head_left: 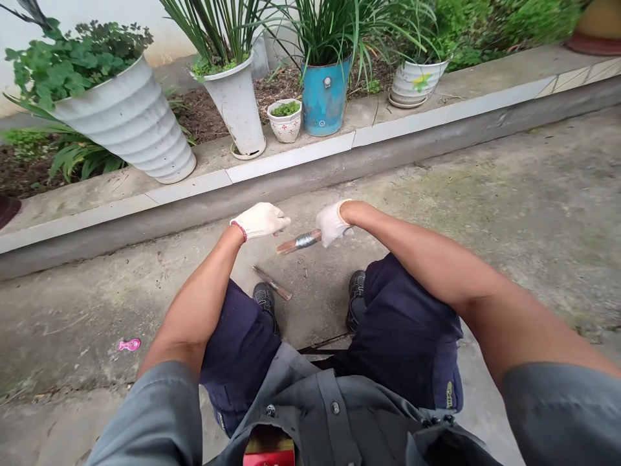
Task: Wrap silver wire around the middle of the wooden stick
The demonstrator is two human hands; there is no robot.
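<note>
My right hand (332, 224), in a white knit glove, is closed round one end of a wooden stick (290, 245). Silver wire (306, 240) is wound in a band about the stick, close to the glove. To the left of the stick's free end is my left hand (262, 221), gloved as well, its fingers pinched together. What those fingers hold, if anything, is too small to make out. A second wooden stick (272, 283), with a darker band round its middle, lies on the concrete by my left shoe.
A low tiled ledge (291, 162) runs across in front of me. On it stand a ribbed white planter (130, 120), a tall white pot (237, 107), a small patterned pot (285, 126) and a blue bucket (325, 97). A pink object (129, 344) lies on the ground at left.
</note>
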